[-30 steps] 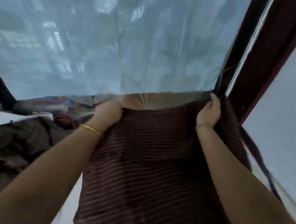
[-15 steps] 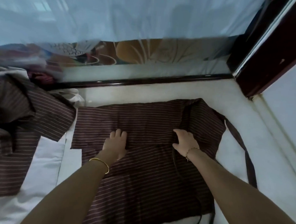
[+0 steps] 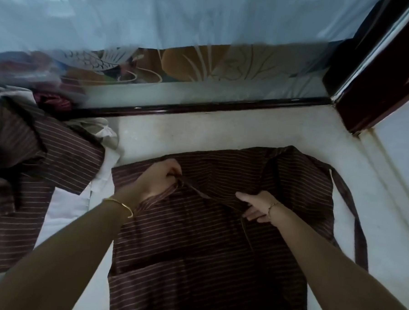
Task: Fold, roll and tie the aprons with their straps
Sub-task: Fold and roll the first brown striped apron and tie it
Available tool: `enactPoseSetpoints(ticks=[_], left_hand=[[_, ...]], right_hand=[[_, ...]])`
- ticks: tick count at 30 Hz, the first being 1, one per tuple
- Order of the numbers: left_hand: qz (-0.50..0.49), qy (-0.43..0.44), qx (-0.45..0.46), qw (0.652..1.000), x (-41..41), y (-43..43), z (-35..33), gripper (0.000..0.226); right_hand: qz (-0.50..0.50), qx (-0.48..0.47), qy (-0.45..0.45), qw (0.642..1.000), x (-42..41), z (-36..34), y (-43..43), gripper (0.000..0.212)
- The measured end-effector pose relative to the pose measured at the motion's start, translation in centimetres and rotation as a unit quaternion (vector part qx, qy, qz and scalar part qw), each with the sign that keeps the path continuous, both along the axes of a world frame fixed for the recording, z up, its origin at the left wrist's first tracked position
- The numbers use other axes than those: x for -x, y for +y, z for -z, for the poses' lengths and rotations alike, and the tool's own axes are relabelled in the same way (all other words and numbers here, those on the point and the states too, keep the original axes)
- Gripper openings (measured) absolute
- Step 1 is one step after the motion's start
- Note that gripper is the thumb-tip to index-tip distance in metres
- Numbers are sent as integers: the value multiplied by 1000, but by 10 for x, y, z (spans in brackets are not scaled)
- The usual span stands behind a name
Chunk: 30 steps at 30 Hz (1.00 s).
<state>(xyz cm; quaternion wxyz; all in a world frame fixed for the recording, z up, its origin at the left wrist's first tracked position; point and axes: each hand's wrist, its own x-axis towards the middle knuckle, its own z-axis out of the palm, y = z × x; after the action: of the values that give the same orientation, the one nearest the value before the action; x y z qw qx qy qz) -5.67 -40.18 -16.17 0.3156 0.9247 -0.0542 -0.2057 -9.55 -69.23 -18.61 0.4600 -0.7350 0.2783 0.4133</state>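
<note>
A brown apron with thin pale stripes (image 3: 193,249) lies spread on the white sill surface in front of me. My left hand (image 3: 157,180) pinches a raised fold of the cloth near its upper middle. My right hand (image 3: 255,205) grips the same fold further right, fingers tucked under the fabric. A dark strap (image 3: 358,224) of the apron trails along the right side, curving down toward me.
More striped brown aprons (image 3: 27,169) lie heaped at the left on white cloth (image 3: 63,202). A glass pane with a dark frame rail (image 3: 201,107) runs behind. A dark wooden post (image 3: 380,81) and a white wall ledge bound the right.
The apron, first held up against the glass, now lies flat. Both hands went from pressing flat on it to pinching up a fold across its middle.
</note>
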Motion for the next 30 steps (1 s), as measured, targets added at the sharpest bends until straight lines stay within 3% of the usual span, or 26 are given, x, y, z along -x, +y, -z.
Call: enactPoseSetpoints(ticks=[3,6,8,10,12,14,17,20,23,27,30], left_hand=[[7,58,51,997,-27,5,-25,29],[103,84,-39,990,-49,11,-53,33],[113,76,-71,988,-60,10,-72,39],[46,-13,-121,991,-77,7,-84,37],[-1,-121,-282,952,-96,3,-89,48],[-13,-125,-374,919,-100,-2,-93,61],[-7,-178,-330,927,-78,-18,-76,52],[75,-106,-212,969,-32,-37,-31,45],[148,13,-133,980,17,-59,6,35],[219,111,-100,964,59,-89,30,38],[278,121,-150,941,77,-104,40,46]], right_hand=[[53,-172,70,981,3,-2,1,52],[6,-236,117,965,-5,-19,-9,36],[-13,-258,115,959,-25,-40,-17,28],[101,-339,57,934,-58,-70,-21,26],[238,-408,-84,877,-94,-103,-19,36],[290,-324,-233,870,-119,-127,-14,43],[288,-141,-353,879,-121,-122,-16,34],[302,-74,-306,900,-84,-82,-20,25],[312,57,-270,909,-37,-32,-33,26],[170,357,-258,881,28,-1,-55,30],[0,392,-173,903,60,8,-63,60]])
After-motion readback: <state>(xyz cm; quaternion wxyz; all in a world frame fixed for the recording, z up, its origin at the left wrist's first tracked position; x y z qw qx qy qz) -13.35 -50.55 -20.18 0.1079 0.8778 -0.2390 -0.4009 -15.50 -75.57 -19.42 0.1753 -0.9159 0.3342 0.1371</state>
